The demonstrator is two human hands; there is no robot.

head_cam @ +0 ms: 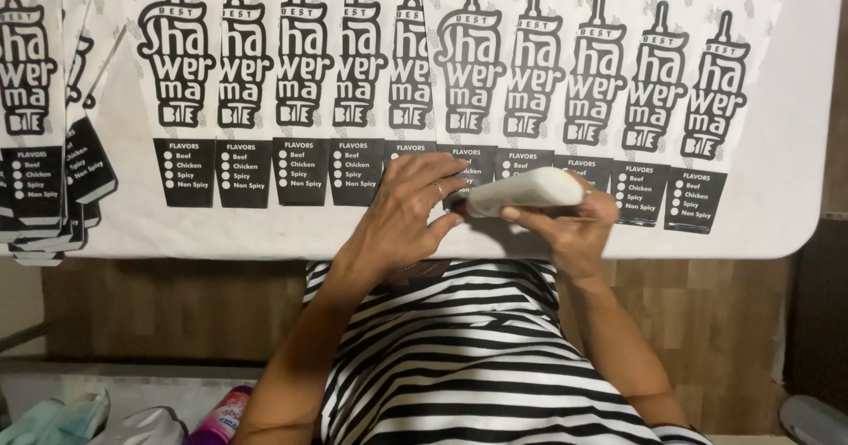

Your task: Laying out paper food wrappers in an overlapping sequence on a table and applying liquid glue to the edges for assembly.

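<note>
Your left hand (pixel 408 208) covers the lower panels of two printed paper sleeves (pixel 424 101) near the front edge of the white table (pixel 795 189). Your right hand (pixel 570 224) and the white wrapped roll (pixel 526 189) hide part of two more panels. The roll's dark left end sits under your fingers; what it is cannot be told. The stack of sleeves (pixel 35 145) at the table's left end is cut off by the frame. The pink bottle (pixel 221 414) and the objects at bottom left are cropped and blurred.

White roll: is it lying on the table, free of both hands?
No; the white roll is gripped by the right hand, with the left hand touching its end.
</note>
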